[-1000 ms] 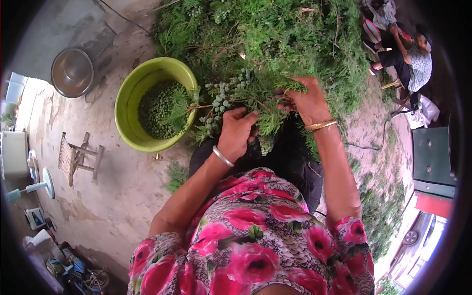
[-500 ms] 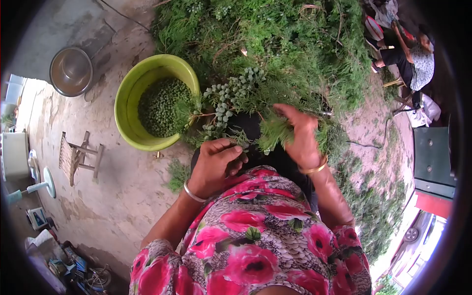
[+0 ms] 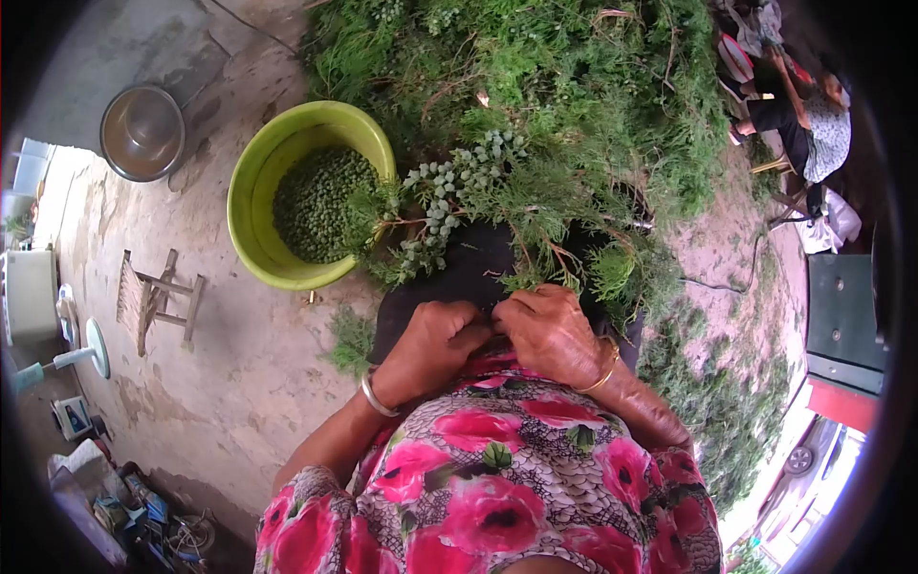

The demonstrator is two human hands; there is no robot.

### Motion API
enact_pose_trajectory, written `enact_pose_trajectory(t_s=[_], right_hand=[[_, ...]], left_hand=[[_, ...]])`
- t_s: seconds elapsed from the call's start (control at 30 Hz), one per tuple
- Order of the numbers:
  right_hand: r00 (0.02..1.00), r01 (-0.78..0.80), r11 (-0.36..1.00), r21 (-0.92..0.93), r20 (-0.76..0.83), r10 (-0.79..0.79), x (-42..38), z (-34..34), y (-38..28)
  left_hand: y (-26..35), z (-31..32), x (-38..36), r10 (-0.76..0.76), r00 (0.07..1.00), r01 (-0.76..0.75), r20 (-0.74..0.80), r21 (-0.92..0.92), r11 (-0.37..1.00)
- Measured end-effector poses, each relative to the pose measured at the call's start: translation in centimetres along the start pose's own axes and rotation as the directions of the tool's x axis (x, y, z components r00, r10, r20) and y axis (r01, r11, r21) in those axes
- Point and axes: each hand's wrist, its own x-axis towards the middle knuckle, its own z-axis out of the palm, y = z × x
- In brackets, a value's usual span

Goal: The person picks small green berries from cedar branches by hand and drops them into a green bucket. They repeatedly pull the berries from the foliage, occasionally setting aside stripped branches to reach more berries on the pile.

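Observation:
My left hand [image 3: 435, 349] is closed in front of my flowered shirt [image 3: 488, 512], close to its lower edge. Right beside it, my right hand [image 3: 555, 335] is closed too, its fingers curled toward the left. Whatever lies between the fingers of either hand is hidden. Across my dark-clad lap, just beyond the hands, lies a leafy cypress branch [image 3: 564, 206] with clusters of pale green cones [image 3: 445, 191]. Its left end reaches the rim of a yellow-green tub [image 3: 247, 225], which is partly filled with small green cones [image 3: 320, 206].
A big heap of cut cypress branches [image 3: 545, 67] lies ahead. On the concrete floor to the left are a metal basin [image 3: 143, 134] and a small wooden stool [image 3: 158, 297]. Another person [image 3: 813, 124] sits at the far right, beyond scattered greenery [image 3: 717, 383].
My right hand has come off the branch, down and left to my shirt front. My left hand has dropped lower and shifted right, so the two hands now sit together.

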Motion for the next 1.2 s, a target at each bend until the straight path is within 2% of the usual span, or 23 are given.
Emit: enact_pose_trajectory(t_s=[0.03,0.07,0.13,0.2,0.27,0.33,0.37,0.4,0.43,0.47,0.53,0.6,0.63,0.7,0.73,0.8,0.83,0.9,0.97,1.07,1.1,1.17,1.2], right_hand=[[0.999,-0.028,0.999,-0.038,0.015,0.028,-0.1,0.1,0.0],[0.998,-0.055,0.996,-0.077,0.03,0.057,-0.1,0.2,0.0],[0.995,-0.098,0.995,-0.025,0.024,0.099,-0.7,-0.3,0.5],[0.99,-0.142,0.989,0.029,0.02,0.141,-0.8,-0.5,0.6],[0.999,-0.031,0.996,0.088,0.019,0.029,-0.5,-0.5,0.4],[1.0,-0.004,0.994,0.111,0.021,0.002,0.0,-0.9,-0.2],[0.999,0.016,0.991,0.135,0.025,-0.019,0.3,-1.3,-0.7],[1.0,0.018,0.991,0.134,0.019,-0.021,0.7,-1.9,-1.1],[0.998,-0.032,0.97,0.243,0.062,0.017,1.1,-2.6,-1.6],[0.993,-0.086,0.935,0.345,0.107,0.051,1.5,-3.2,-1.8],[0.999,-0.031,0.953,0.302,0.048,0.018,2.6,-3.8,-1.5],[0.954,-0.054,0.997,-0.062,-0.297,0.033,4.4,-4.0,-1.1],[0.955,-0.052,0.997,-0.063,-0.296,0.031,5.0,-3.9,-0.2],[0.928,-0.244,0.876,-0.416,-0.361,0.088,5.3,-2.5,2.4],[0.929,-0.245,0.874,-0.419,-0.36,0.088,4.7,-1.6,3.6],[0.932,-0.361,0.868,-0.34,-0.154,0.327,3.4,0.1,5.8],[0.94,-0.334,0.839,-0.429,-0.218,0.262,2.9,0.8,5.7],[0.935,-0.342,0.832,-0.436,-0.248,0.254,2.6,1.6,5.5],[0.925,-0.36,0.82,-0.446,-0.289,0.249,2.6,2.0,5.3],[0.901,-0.418,0.807,-0.418,-0.306,0.308,2.6,2.3,5.4],[0.907,-0.398,0.814,-0.423,-0.315,0.279,2.7,2.4,5.5],[0.913,-0.377,0.821,-0.429,-0.321,0.252,2.7,2.4,5.7],[0.914,-0.373,0.823,-0.427,-0.323,0.246,2.7,2.3,5.8]], left_hand=[[-0.2,-0.7,-0.2,0.173,0.985,-0.175,0.031,0.26,0.95],[-0.3,-1.6,-0.4,0.325,0.94,-0.334,0.106,0.493,0.804],[-0.1,-3.7,-1.5,0.06,0.991,-0.025,-0.118,0.276,0.961],[1.2,-7.1,-1.6,-0.15,0.947,0.139,-0.284,-0.059,0.989],[0.1,-10.5,-0.6,-0.101,0.867,0.021,-0.488,-0.168,0.986],[-1.2,-13.7,1.0,0.098,0.801,0.046,-0.59,0.225,0.973],[-1.4,-14.3,2.0,0.103,0.8,0.045,-0.591,0.23,0.972],[-1.7,-14.7,2.9,0.349,0.711,0.127,-0.61,0.6,0.79],[-1.8,-15.0,3.5,0.58,0.634,0.248,-0.512,0.845,0.474],[-1.6,-14.6,3.7,0.585,0.634,0.241,-0.506,0.848,0.472],[-1.0,-12.3,3.9,0.482,0.745,-0.077,-0.461,0.658,0.749],[-0.1,-8.9,4.6,0.346,0.899,-0.181,-0.268,0.492,0.852],[-0.2,-7.2,5.2,0.319,0.917,-0.128,-0.241,0.579,0.805],[-0.9,-5.2,6.2,0.292,0.931,-0.081,-0.216,0.66,0.747],[-1.1,-4.7,6.6,0.262,0.934,-0.026,-0.241,0.688,0.726],[-1.6,-4.3,7.1,0.23,0.936,0.031,-0.267,0.712,0.701],[-1.9,-4.2,7.4,0.239,0.932,-0.002,-0.272,0.656,0.755],[-2.7,-3.8,7.5,0.237,0.932,-0.029,-0.274,0.596,0.803],[-3.3,-3.3,7.8,0.294,0.917,-0.153,-0.271,0.443,0.884],[-3.1,-2.8,8.2,0.34,0.893,-0.172,-0.294,0.475,0.863],[-2.8,-2.5,8.2,0.34,0.894,-0.174,-0.291,0.474,0.863],[-1.9,-2.1,8.1,0.192,0.936,-0.002,-0.296,0.541,0.841],[-2.2,-2.0,8.2,0.191,0.936,-0.001,-0.296,0.54,0.842]])
